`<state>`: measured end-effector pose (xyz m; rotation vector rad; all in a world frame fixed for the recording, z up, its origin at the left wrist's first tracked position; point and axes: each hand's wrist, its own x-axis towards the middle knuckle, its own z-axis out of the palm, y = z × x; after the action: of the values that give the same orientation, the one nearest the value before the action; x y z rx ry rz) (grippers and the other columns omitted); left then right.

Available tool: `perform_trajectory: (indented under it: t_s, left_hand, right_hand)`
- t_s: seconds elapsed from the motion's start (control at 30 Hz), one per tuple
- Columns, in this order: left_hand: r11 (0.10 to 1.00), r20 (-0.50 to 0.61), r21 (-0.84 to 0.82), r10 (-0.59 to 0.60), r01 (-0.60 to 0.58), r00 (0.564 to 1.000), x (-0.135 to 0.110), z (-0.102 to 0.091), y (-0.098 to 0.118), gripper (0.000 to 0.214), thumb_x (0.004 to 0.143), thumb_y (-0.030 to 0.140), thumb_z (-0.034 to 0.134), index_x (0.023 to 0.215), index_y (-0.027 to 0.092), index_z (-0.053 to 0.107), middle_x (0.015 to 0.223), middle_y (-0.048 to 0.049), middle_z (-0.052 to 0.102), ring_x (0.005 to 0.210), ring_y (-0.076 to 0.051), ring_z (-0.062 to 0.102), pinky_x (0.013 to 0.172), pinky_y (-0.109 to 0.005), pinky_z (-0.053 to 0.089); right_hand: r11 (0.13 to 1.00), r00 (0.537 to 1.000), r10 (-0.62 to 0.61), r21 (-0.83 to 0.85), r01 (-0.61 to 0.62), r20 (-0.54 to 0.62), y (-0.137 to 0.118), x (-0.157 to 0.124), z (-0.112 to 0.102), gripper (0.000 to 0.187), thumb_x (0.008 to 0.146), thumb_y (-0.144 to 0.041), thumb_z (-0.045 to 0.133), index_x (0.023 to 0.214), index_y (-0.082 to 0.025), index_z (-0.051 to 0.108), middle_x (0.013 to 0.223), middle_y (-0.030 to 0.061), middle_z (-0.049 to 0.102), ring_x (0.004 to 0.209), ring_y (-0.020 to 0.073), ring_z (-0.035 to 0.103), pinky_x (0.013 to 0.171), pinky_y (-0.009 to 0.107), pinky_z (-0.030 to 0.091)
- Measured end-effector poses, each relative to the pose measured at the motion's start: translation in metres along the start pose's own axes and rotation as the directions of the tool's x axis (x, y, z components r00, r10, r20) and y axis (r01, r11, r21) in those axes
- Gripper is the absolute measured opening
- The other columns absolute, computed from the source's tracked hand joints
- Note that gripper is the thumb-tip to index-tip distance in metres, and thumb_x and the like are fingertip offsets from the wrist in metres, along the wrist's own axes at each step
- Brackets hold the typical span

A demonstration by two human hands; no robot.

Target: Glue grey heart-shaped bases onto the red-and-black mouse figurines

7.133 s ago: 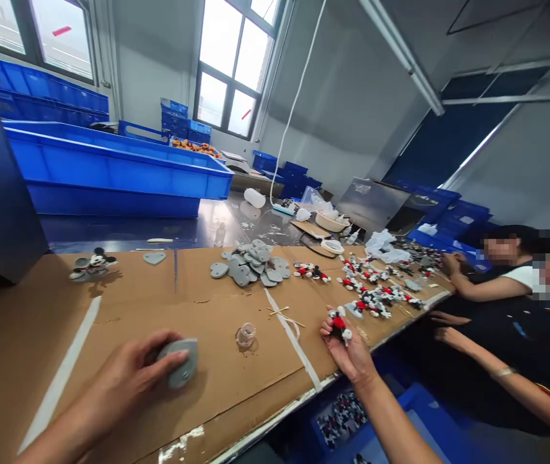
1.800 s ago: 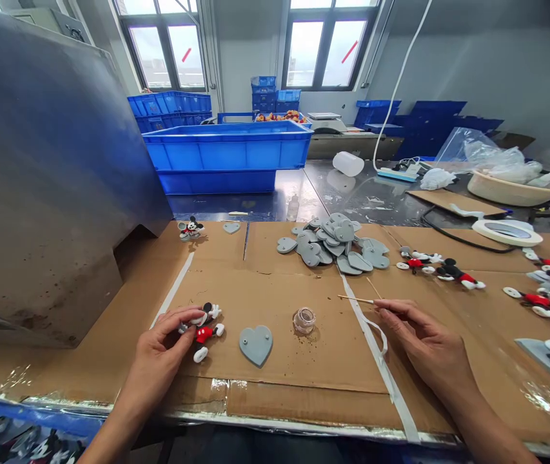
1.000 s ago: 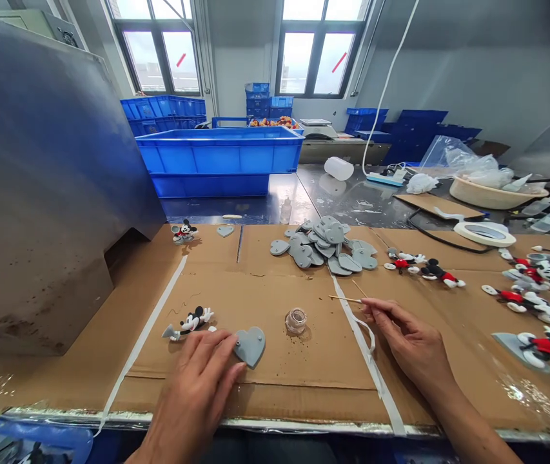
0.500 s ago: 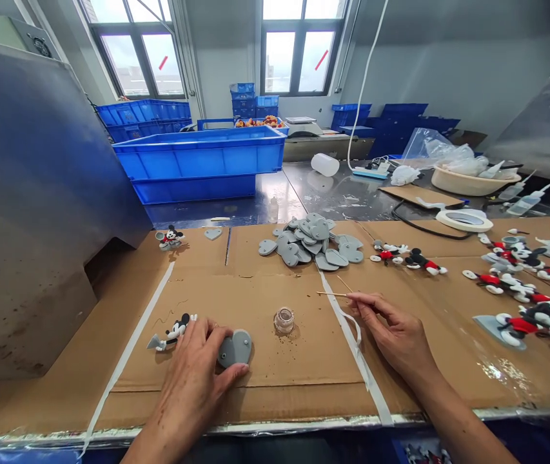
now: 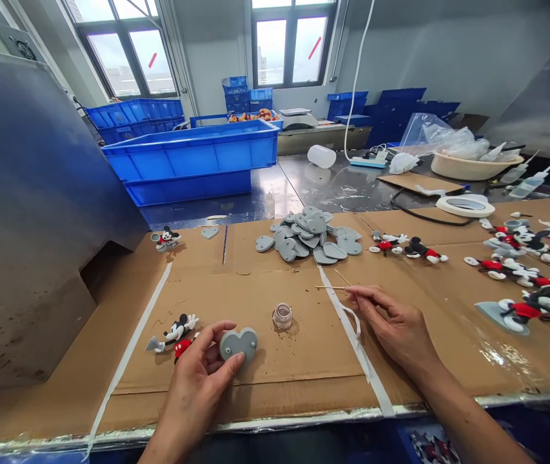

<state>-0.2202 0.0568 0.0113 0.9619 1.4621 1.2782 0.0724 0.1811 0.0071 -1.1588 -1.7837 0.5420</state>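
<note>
Between thumb and fingers my left hand [image 5: 202, 374] grips a grey heart-shaped base [image 5: 239, 344], tilted up off the cardboard, with small pegs on its face. Just left of that hand lies a mouse figurine [image 5: 178, 332] in red shorts, partly hidden by my fingers. My right hand [image 5: 391, 322] pinches a thin wooden stick [image 5: 329, 287], its tip pointing left. Another thin stick [image 5: 342, 277] lies close to its fingertips. Between the hands stands a small clear glass pot [image 5: 283, 316], with dark specks around it. Behind it is a pile of grey heart bases [image 5: 304, 235].
Several mouse figurines [image 5: 521, 283] lie on the right, and one figurine [image 5: 166, 238] stands at back left near a lone heart base [image 5: 209, 232]. A metal housing [image 5: 37, 225] borders the left side. Blue crates [image 5: 192, 154], a tape roll [image 5: 465, 205] and a basin [image 5: 472, 166] sit behind.
My left hand has lifted and tilted the grey heart base off the cardboard, uncovering more of the figurine beside it. My right hand stays nearly in place with the stick. The view has shifted slightly.
</note>
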Motion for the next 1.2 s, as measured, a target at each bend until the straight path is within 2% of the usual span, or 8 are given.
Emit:
perform_trajectory:
  t_s: [0.13, 0.23, 0.3, 0.47, 0.67, 0.9, 1.07, 1.2]
  left_hand:
    - [0.972, -0.072, -0.209, -0.123, 0.105, 0.99, -0.001, 0.006, 0.007, 0.04, 0.062, 0.037, 0.087, 0.092, 0.019, 0.066, 0.085, -0.0011, 0.069, 0.077, -0.013, 0.062, 0.068, -0.019, 0.052]
    - [0.957, -0.07, -0.252, -0.164, 0.141, 0.984, -0.003, 0.009, 0.013, 0.039, 0.062, 0.038, 0.086, 0.092, 0.018, 0.07, 0.092, -0.0025, 0.069, 0.081, -0.016, 0.062, 0.068, -0.024, 0.057]
    - [0.956, -0.059, -0.259, -0.161, 0.14, 0.985, -0.004, 0.011, 0.015, 0.038, 0.063, 0.039, 0.086, 0.091, 0.018, 0.071, 0.093, -0.0028, 0.068, 0.082, -0.016, 0.062, 0.066, -0.025, 0.059]
    - [0.964, -0.055, -0.246, -0.118, 0.101, 0.992, 0.0, 0.009, 0.012, 0.042, 0.063, 0.038, 0.088, 0.096, 0.018, 0.072, 0.089, -0.0021, 0.068, 0.075, -0.012, 0.059, 0.054, -0.014, 0.05]
    - [0.955, -0.017, -0.248, -0.174, 0.164, 0.985, 0.005, 0.011, 0.013, 0.047, 0.071, 0.04, 0.084, 0.107, 0.017, 0.066, 0.106, -0.0073, 0.071, 0.09, -0.025, 0.072, 0.068, -0.025, 0.061]
    - [0.963, -0.006, -0.226, -0.151, 0.146, 0.989, 0.018, 0.011, 0.011, 0.065, 0.068, 0.038, 0.086, 0.121, 0.014, 0.058, 0.112, -0.0118, 0.071, 0.096, -0.027, 0.072, 0.075, -0.023, 0.062]
    - [0.982, -0.142, -0.165, -0.12, 0.096, 0.983, 0.018, 0.019, 0.013, 0.068, 0.063, 0.04, 0.089, 0.119, 0.014, 0.061, 0.106, -0.012, 0.074, 0.096, -0.029, 0.072, 0.069, -0.024, 0.063]
    - [0.996, -0.262, -0.084, -0.021, -0.001, 0.965, 0.014, 0.027, 0.019, 0.058, 0.063, 0.044, 0.088, 0.11, 0.016, 0.068, 0.099, -0.009, 0.076, 0.092, -0.025, 0.072, 0.078, -0.023, 0.061]
  right_hand:
    - [1.0, 1.0, -0.011, 0.004, 0.011, 0.002, 0.001, 0.001, 0.0, 0.021, 0.091, -0.032, 0.054, 0.098, -0.024, 0.072, 0.091, 0.0039, 0.072, 0.082, 0.0188, 0.069, 0.074, 0.028, 0.056]
    - [1.0, 1.0, -0.022, 0.016, 0.022, 0.005, 0.002, 0.001, 0.001, 0.021, 0.092, -0.032, 0.054, 0.099, -0.023, 0.071, 0.091, 0.0039, 0.072, 0.082, 0.0184, 0.068, 0.073, 0.027, 0.055]
    - [0.999, 1.0, -0.029, 0.016, 0.029, 0.004, 0.002, 0.001, 0.001, 0.021, 0.092, -0.032, 0.054, 0.099, -0.023, 0.071, 0.09, 0.0038, 0.071, 0.082, 0.0185, 0.068, 0.072, 0.027, 0.054]
    - [0.999, 0.999, -0.046, -0.012, 0.046, -0.001, -0.001, 0.002, 0.001, 0.021, 0.093, -0.033, 0.053, 0.097, -0.023, 0.071, 0.087, 0.0038, 0.072, 0.08, 0.0195, 0.068, 0.071, 0.029, 0.053]
    - [0.997, 0.998, -0.07, -0.019, 0.07, 0.008, -0.002, 0.002, 0.0, 0.021, 0.095, -0.029, 0.05, 0.098, -0.023, 0.071, 0.087, 0.0032, 0.071, 0.08, 0.0187, 0.067, 0.07, 0.028, 0.052]
    - [0.994, 0.994, -0.105, -0.028, 0.105, 0.011, -0.001, 0.002, 0.0, 0.02, 0.094, -0.023, 0.05, 0.1, -0.022, 0.07, 0.088, 0.0034, 0.071, 0.081, 0.0181, 0.067, 0.071, 0.029, 0.051]
    - [0.991, 0.991, -0.134, -0.023, 0.135, 0.01, -0.002, 0.002, 0.001, 0.02, 0.094, -0.018, 0.052, 0.103, -0.022, 0.07, 0.082, 0.001, 0.069, 0.075, 0.0152, 0.065, 0.067, 0.026, 0.049]
    - [0.994, 0.994, -0.112, -0.016, 0.112, 0.001, -0.001, 0.0, 0.003, 0.024, 0.094, -0.019, 0.055, 0.115, -0.024, 0.066, 0.086, -0.0009, 0.071, 0.071, 0.0136, 0.066, 0.067, 0.025, 0.05]
